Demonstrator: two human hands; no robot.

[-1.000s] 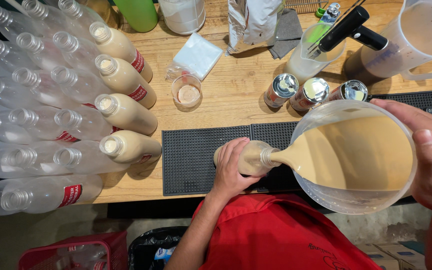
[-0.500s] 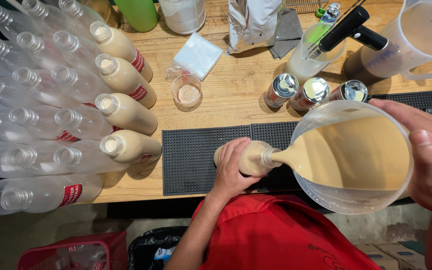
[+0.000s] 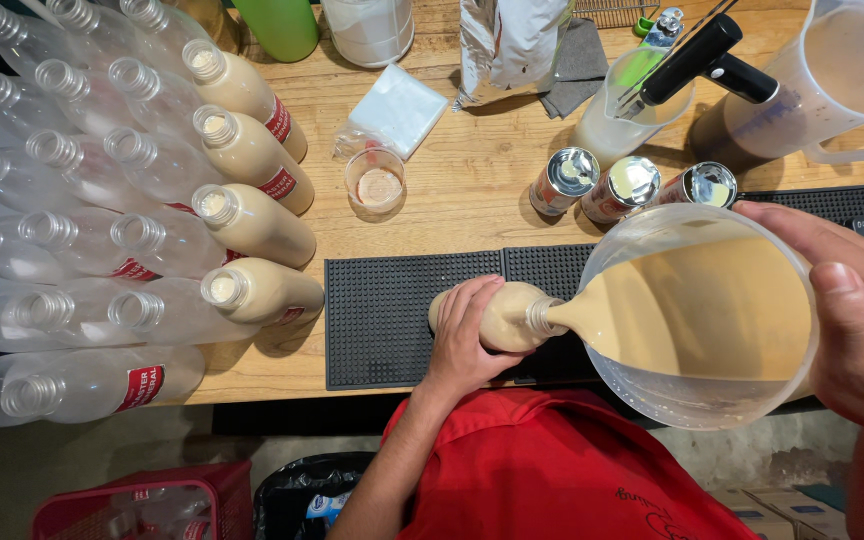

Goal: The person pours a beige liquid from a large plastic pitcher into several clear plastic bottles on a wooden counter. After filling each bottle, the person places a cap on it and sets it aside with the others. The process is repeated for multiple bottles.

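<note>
My left hand (image 3: pixel 467 335) grips a clear plastic bottle (image 3: pixel 512 318) that stands on a black rubber bar mat (image 3: pixel 382 310); the bottle is nearly full of beige liquid. My right hand (image 3: pixel 847 310) holds a large clear jug (image 3: pixel 697 315) tilted toward the bottle. Its spout meets the bottle's neck and a beige stream runs in. The jug is about half full.
Several filled beige bottles (image 3: pixel 252 225) and several empty clear bottles (image 3: pixel 72 230) stand at the left. On the wooden counter (image 3: pixel 472 190) are a small plastic cup (image 3: pixel 375 183), three cans (image 3: pixel 632 185), a second jug (image 3: pixel 832 85) and a foil bag (image 3: pixel 512 40).
</note>
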